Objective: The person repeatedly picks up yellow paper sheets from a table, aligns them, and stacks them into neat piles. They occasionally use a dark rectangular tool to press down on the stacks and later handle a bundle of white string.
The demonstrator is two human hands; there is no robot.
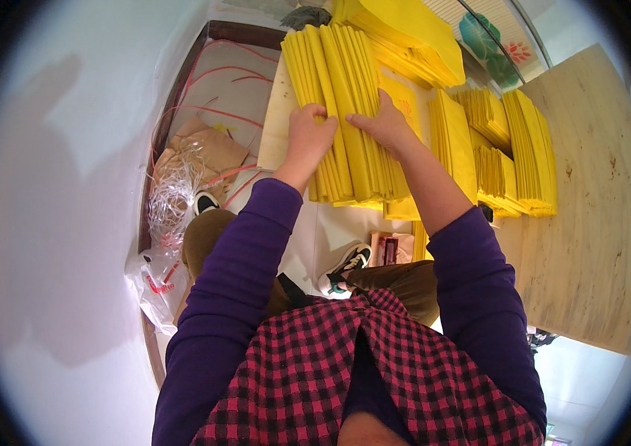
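A thick bundle of folded yellow sheets, paper or thin cloth, leans over the edge of a wooden board, its long folds running away from me. My left hand grips its left side, with the thumb pressed on the folds. Around the right side curls my right hand, thumb lying on top near the middle; the fingers of both hands are partly hidden. Just right of my right forearm stands another folded yellow stack.
More yellow stacks lie on the right, beside a bare wooden board. A large yellow pile sits at the back. Left on the floor are red straps, brown paper, tangled clear strips and a white plastic bag.
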